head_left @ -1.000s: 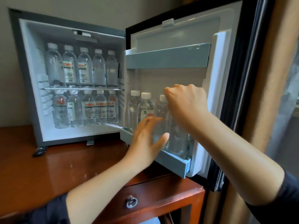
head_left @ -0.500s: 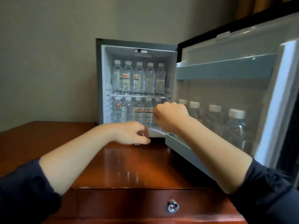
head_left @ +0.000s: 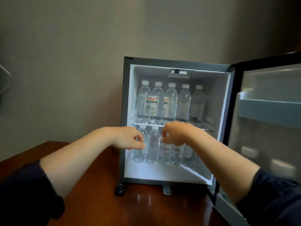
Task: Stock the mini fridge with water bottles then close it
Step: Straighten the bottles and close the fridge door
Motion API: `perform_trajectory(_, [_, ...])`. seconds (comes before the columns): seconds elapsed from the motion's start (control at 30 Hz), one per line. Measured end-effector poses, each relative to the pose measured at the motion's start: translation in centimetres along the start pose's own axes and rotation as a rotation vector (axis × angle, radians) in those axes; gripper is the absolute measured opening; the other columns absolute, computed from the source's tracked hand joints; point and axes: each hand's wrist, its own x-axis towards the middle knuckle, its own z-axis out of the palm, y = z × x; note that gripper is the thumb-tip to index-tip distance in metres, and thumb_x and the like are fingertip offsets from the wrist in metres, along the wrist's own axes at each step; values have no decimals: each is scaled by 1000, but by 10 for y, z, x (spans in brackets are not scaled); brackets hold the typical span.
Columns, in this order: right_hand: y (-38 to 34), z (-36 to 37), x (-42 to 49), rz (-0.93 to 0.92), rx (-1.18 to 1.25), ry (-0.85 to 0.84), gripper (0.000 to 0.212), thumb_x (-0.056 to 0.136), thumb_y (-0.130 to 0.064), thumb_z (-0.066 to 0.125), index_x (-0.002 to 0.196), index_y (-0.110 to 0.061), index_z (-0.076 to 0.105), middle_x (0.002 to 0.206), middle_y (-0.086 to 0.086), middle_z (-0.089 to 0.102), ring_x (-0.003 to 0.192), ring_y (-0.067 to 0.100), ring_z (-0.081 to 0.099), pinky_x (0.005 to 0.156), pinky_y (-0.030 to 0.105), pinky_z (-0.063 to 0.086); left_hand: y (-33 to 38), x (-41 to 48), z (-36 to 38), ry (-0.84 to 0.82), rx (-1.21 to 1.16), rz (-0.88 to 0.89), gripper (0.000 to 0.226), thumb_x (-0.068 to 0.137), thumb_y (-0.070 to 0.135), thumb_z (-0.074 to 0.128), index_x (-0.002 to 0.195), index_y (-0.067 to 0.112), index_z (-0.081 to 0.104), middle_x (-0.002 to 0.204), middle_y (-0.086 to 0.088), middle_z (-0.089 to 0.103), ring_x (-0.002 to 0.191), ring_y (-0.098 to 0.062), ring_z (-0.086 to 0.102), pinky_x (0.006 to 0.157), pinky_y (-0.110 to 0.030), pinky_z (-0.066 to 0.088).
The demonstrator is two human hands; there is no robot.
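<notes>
The mini fridge (head_left: 125, 111) stands open on a wooden cabinet, lit inside. Several clear water bottles (head_left: 170, 101) stand in a row on its upper wire shelf, and several more bottles (head_left: 153, 144) stand on the floor below. Its door (head_left: 267, 111) hangs open at the right, blurred, with white bottle caps (head_left: 282, 166) showing in the lower door rack. My left hand (head_left: 130, 139) and my right hand (head_left: 175, 134) hover side by side in front of the lower row, fingers loosely curled, holding nothing. The right hand hides some lower bottles.
The brown wooden cabinet top (head_left: 130, 207) stretches in front of and left of the fridge. A plain beige wall (head_left: 65, 62) rises behind. A grey object (head_left: 4, 82) juts in at the left edge.
Both hands left the door-rack bottles and moved left, now hovering empty in front of the fridge interior. The view swung left and pulled back, so the fridge sits centre-right.
</notes>
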Motion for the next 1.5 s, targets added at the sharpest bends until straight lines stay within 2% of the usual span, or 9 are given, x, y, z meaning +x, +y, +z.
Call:
perform_trajectory(0.13, [5,-22,63,0,3,-71,27,92,-35,52,112,-21,65,115,2,66,99,25,63,87,39,50,-24,54,-35,-25,16,60,30,93,40,49,114,20,58,109,-1,62,93,-15,58,95,-32,45])
perform_trajectory(0.27, [19,-50,105,7,75,-133,27,94,-33,51,112,-17,65,108,5,69,83,20,68,83,36,55,-26,93,-68,-82,18,141,35,96,38,44,121,17,55,110,1,58,98,-13,55,96,-29,44])
perform_trajectory(0.43, [39,-94,123,65,59,-243,30,94,-31,50,115,-13,63,117,7,65,96,24,65,87,37,52,-11,114,-112,-162,4,204,43,94,43,46,129,17,50,127,-1,54,114,-18,54,102,-39,43])
perform_trajectory(0.57, [55,-137,112,131,96,-294,27,91,-32,54,111,-17,64,112,6,68,98,27,65,87,36,52,16,114,-156,-223,-39,273,42,93,43,47,126,18,51,124,-1,56,112,-19,54,101,-40,44])
perform_trajectory(0.77, [77,-210,61,223,181,-285,18,88,-32,55,93,-18,66,86,11,74,79,27,71,81,38,57,69,98,-209,-203,-22,422,39,92,39,51,122,14,54,122,-4,59,109,-20,57,98,-37,45])
perform_trajectory(0.93, [94,-252,7,328,181,-200,13,88,-31,56,90,-22,65,89,8,74,66,17,66,82,32,54,119,82,-230,-137,-24,597,38,89,37,58,120,15,57,116,-2,62,105,-16,58,91,-28,46])
perform_trajectory(1.07, [112,-274,-39,452,127,-66,18,88,-36,58,100,-25,66,105,1,67,96,22,62,84,33,48,164,76,-231,-67,-90,718,49,83,42,65,123,17,54,122,-2,60,111,-16,56,98,-34,45])
perform_trajectory(1.23, [142,-286,-96,622,142,-96,35,92,-37,55,122,-21,56,119,2,61,109,22,57,94,36,48,225,86,-219,100,95,812,76,77,58,63,137,20,38,140,-1,42,133,-20,36,110,-36,26])
perform_trajectory(1.5, [188,-273,-158,840,248,-302,62,95,-45,46,148,-16,28,151,3,36,138,22,36,110,33,30,293,109,-201,-59,201,840,104,72,70,58,150,21,10,159,2,14,146,-16,13,119,-47,2])
